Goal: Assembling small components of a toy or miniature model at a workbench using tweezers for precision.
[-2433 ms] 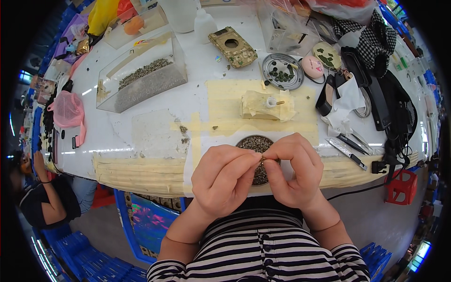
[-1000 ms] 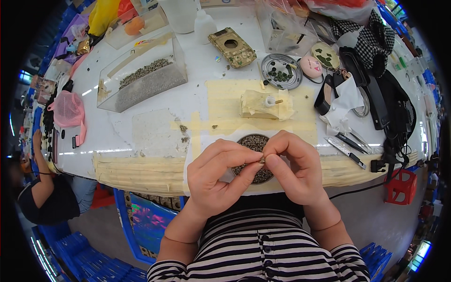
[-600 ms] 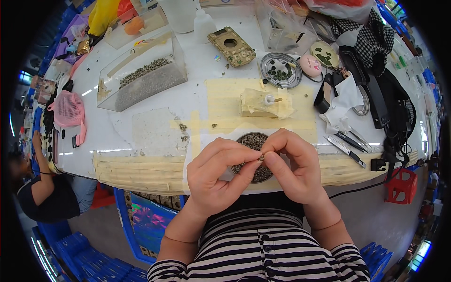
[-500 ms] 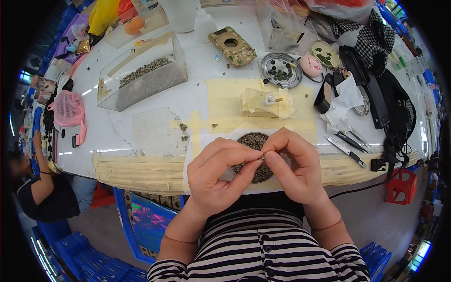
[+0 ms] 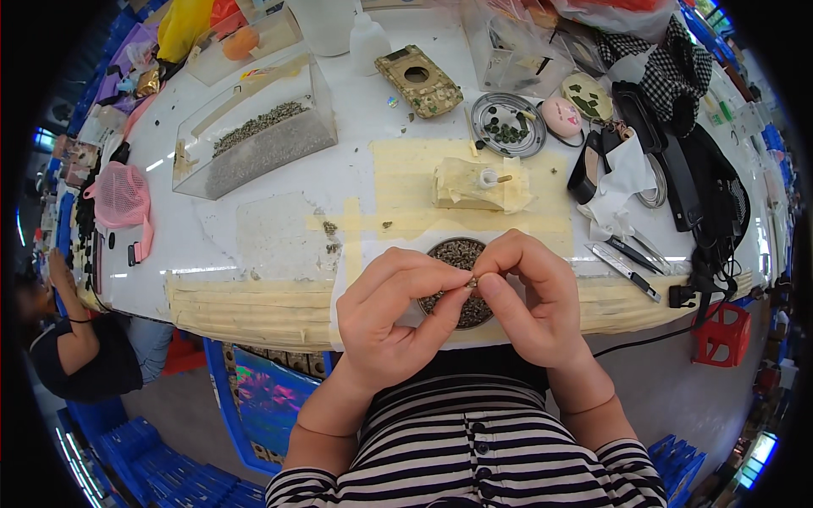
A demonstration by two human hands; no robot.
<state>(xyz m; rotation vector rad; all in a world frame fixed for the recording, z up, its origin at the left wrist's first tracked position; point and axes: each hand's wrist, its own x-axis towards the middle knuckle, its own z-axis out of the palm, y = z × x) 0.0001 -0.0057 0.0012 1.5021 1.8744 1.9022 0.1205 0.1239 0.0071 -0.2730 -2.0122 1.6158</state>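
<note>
My left hand and my right hand meet at their fingertips, both in a pinch. Between them is a tiny greyish-brown piece, mostly covered by the fingers, so its exact kind is unclear. Directly beneath lies a round dish filled with many small pieces of similar colour. Both hands partly hide that dish. Beyond it stands a block wrapped in masking tape, with a short thin rod sticking out of its white fitting.
A clear bin of small grey pieces stands left. Farther back are a camouflage model tank hull, a white bottle and a round dish with dark green pieces. A utility knife and tweezers lie right. Another person sits far left.
My hands keep almost the same pinch over the dish. At far left the other person's arm has shifted slightly.
</note>
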